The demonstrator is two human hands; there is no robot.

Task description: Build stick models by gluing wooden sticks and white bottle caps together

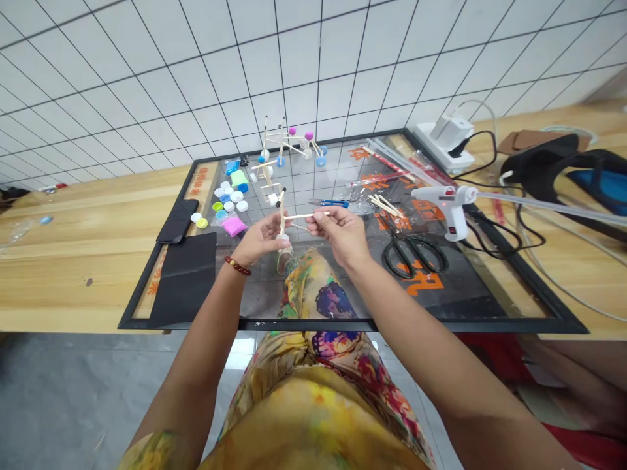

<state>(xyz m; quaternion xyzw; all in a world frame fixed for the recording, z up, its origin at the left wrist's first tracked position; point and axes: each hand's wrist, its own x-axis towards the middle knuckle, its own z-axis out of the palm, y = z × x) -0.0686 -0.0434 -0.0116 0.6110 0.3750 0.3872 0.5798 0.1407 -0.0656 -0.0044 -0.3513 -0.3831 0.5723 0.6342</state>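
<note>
My left hand (259, 240) is closed around the lower part of a small stick model (282, 215), an upright wooden stick with a dark tip and a white bottle cap at its base. Between the thumb and fingers of my right hand (341, 234), a thin wooden stick (304, 216) is pinched level. Its left end meets or nearly meets the upright stick; I cannot tell which. Behind my hands stand more stick models (281, 145) with bottle-cap feet, some topped with pink balls. A blue utility knife (334, 203) lies just beyond my right hand.
To the left are several bottle caps (228, 205), a pink packet (234, 226) and a black phone (178, 220). Black scissors (414, 256), loose sticks (386, 205) and a white glue gun (451, 207) with cables lie right. A power strip (443, 145) sits near the tiled wall.
</note>
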